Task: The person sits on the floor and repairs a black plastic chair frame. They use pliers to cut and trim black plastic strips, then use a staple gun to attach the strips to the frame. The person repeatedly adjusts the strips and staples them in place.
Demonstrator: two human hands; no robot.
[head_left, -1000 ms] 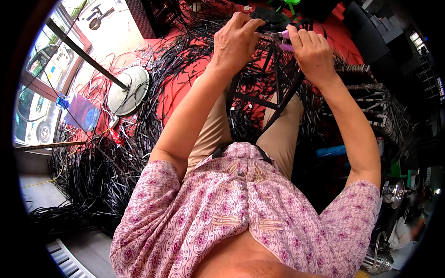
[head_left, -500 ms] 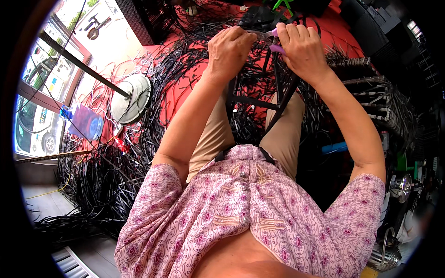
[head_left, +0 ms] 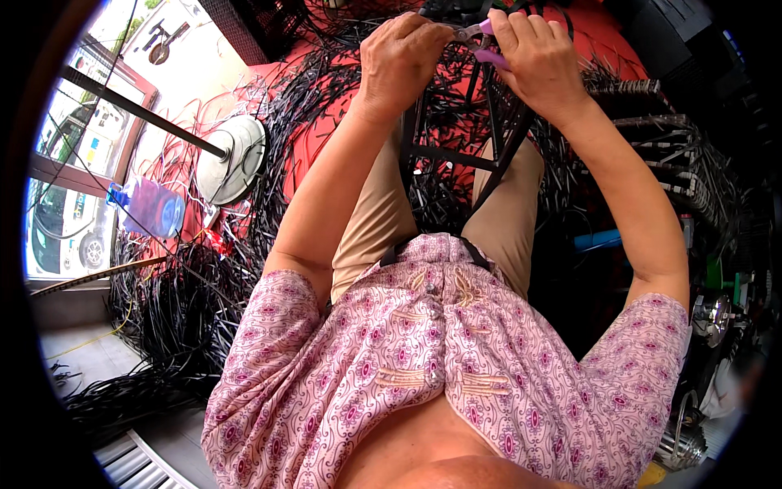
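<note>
The right hand (head_left: pixel 539 61) gripped purple pliers (head_left: pixel 481 37) just above the black frame (head_left: pixel 456 138). The left hand (head_left: pixel 403 57) (fist closed) touched the pliers' tip, above the frame too.

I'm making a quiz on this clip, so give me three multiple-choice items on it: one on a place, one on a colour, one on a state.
1. Where is the round metal disc?
A. left of the person's left arm
B. right of the right arm
C. on the lap

2. What colour are the handles of the pliers?
A. green
B. purple
C. yellow

3. How is the right hand?
A. open and flat
B. resting on the knee
C. closed on the pliers

Answers: 1 A, it lies on the red floor at the left; 2 B, purple shows between the fingers; 3 C, the fingers wrap the handles.
</note>
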